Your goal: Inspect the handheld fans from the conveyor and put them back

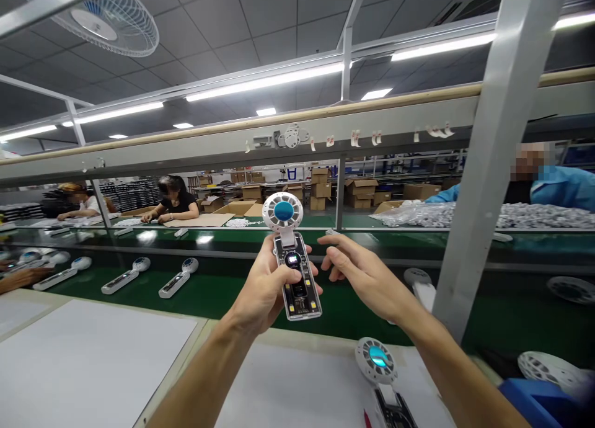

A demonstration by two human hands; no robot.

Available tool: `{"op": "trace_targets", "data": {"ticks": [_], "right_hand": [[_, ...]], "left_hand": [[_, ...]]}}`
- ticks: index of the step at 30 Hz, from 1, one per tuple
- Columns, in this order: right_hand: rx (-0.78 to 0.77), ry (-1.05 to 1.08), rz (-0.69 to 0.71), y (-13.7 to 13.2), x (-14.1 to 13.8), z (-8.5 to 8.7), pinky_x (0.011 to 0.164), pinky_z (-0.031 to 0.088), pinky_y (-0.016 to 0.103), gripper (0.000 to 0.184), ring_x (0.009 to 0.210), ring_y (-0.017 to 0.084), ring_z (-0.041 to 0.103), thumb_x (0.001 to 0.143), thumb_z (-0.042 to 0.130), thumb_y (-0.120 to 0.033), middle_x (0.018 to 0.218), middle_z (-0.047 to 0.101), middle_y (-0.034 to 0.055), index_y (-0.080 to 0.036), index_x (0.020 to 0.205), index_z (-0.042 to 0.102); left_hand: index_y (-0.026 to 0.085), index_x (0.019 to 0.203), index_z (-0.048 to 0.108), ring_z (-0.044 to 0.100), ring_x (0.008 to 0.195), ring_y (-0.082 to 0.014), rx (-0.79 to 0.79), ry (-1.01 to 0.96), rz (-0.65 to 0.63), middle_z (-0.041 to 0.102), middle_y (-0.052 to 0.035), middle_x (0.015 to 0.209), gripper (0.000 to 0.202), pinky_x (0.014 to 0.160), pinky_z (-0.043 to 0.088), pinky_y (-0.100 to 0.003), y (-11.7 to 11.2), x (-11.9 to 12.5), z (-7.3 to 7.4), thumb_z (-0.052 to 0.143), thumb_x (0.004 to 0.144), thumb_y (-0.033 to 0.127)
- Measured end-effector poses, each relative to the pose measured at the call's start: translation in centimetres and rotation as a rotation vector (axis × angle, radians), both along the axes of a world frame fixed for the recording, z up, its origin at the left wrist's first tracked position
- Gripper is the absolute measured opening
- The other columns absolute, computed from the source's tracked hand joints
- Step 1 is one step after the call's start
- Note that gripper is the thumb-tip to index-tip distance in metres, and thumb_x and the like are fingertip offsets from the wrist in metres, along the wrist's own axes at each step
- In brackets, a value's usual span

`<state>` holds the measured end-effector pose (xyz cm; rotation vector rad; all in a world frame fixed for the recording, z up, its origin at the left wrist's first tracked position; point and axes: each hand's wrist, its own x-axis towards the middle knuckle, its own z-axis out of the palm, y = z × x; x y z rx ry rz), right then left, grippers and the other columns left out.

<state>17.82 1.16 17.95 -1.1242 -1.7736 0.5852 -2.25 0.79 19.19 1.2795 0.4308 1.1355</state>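
Observation:
My left hand (pixel 267 285) is closed around a handheld fan (pixel 298 291) with a round white head, a blue centre and a clear-fronted dark handle. Its thumb lies on the handle's front, beside a small lit display. To the right of this fan, my right hand (pixel 357 270) is apart from it, fingers half spread and holding nothing visible. Below the right forearm, a second handheld fan (pixel 372 360) with a shiny blue centre rests on the white work surface (pixel 279 384). Part of its handle runs out of view at the bottom.
Several white fans, one of them a fan (pixel 179 278), lie on the green conveyor belt (pixel 242 279). A metal post (pixel 499 155) stands at the right, near a blue bin (pixel 539 403). Co-workers sit across the line, and another person's hand (pixel 25 279) reaches in at far left.

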Motion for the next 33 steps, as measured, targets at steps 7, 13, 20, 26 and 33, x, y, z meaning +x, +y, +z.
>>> {"op": "trace_targets", "data": {"ticks": [7,13,20,26,33], "right_hand": [[-0.011,-0.058,-0.127,1.1,1.8,0.2,0.073,0.048,0.032,0.052,0.080,0.018,0.061,0.097,0.043,-0.067,0.092,0.064,0.0037,-0.024,0.119,0.062],[-0.038,-0.139,-0.246,2.1,3.1,0.1,0.072,0.047,0.032,0.047,0.078,0.020,0.063,0.096,0.046,-0.059,0.091,0.066,0.0059,-0.020,0.116,0.063],[-0.026,-0.115,-0.298,2.9,4.3,0.1,0.073,0.051,0.030,0.042,0.076,0.020,0.066,0.095,0.048,-0.053,0.090,0.070,0.0067,-0.019,0.113,0.065],[-0.173,-0.180,-0.472,6.3,7.3,-2.2,0.083,0.054,0.037,0.035,0.092,0.026,0.069,0.094,0.050,-0.047,0.101,0.072,0.0094,-0.021,0.109,0.066],[-0.442,-0.329,-0.816,10.4,11.3,-8.8,0.091,0.038,0.077,0.047,0.124,0.065,0.045,0.073,0.070,-0.037,0.136,0.045,0.0365,-0.012,0.112,0.066]], "left_hand": [[0.019,0.119,0.043,0.070,0.070,-0.0198,0.020,0.008,-0.032,0.068,-0.0038,0.089,0.050,0.065,0.056,-0.032,0.0,-0.4,0.0,0.065,0.074,0.013],[0.018,0.102,0.052,0.064,0.064,-0.0138,0.062,-0.045,0.220,0.066,-0.0010,0.081,0.038,0.059,0.054,-0.026,1.2,0.3,-0.7,0.076,0.073,0.024],[0.020,0.078,0.056,0.061,0.056,-0.0119,0.238,-0.305,0.509,0.056,0.0047,0.069,0.016,0.061,0.058,-0.030,-2.1,-1.3,1.0,0.070,0.072,0.019],[0.019,0.073,0.062,0.065,0.065,-0.0154,0.473,-0.147,0.717,0.060,0.0029,0.071,0.011,0.068,0.058,-0.031,-1.4,-2.4,1.1,0.073,0.071,0.019],[0.013,0.087,0.073,0.069,0.082,-0.0210,0.102,0.278,0.613,0.074,-0.0065,0.085,0.032,0.076,0.055,-0.030,8.8,0.1,-5.7,0.083,0.068,0.037]]}}
